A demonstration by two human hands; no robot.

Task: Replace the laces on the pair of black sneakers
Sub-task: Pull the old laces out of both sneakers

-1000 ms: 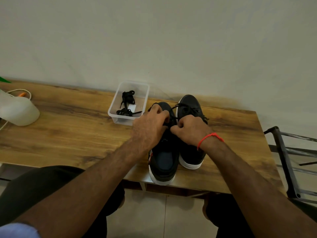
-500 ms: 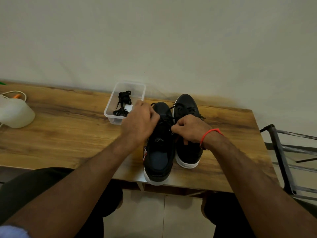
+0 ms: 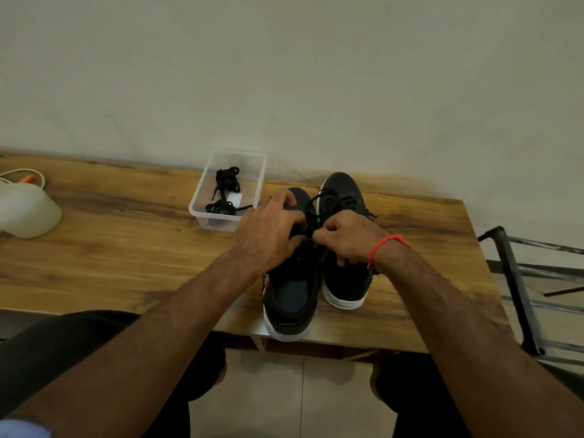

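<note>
Two black sneakers with white soles stand side by side on the wooden table (image 3: 126, 248), toes toward the wall. The left sneaker (image 3: 292, 298) overhangs the table's front edge; the right sneaker (image 3: 343, 191) sits further back. My left hand (image 3: 268, 232) and my right hand (image 3: 350, 238) meet over the left sneaker's lacing area, each pinching its black lace (image 3: 311, 216). Their fingers hide most of the eyelets. A clear plastic box (image 3: 230, 222) behind my left hand holds two bundles of black laces (image 3: 226, 180).
A white plastic jug (image 3: 25, 210) with a cord stands at the table's far left. A dark metal frame (image 3: 518, 279) stands to the right of the table. The wall runs close behind the table. My knees are under the front edge.
My left hand swung left toward the box and has come back in over the left sneaker. My right hand has stayed on the lace. The view shifted slightly.
</note>
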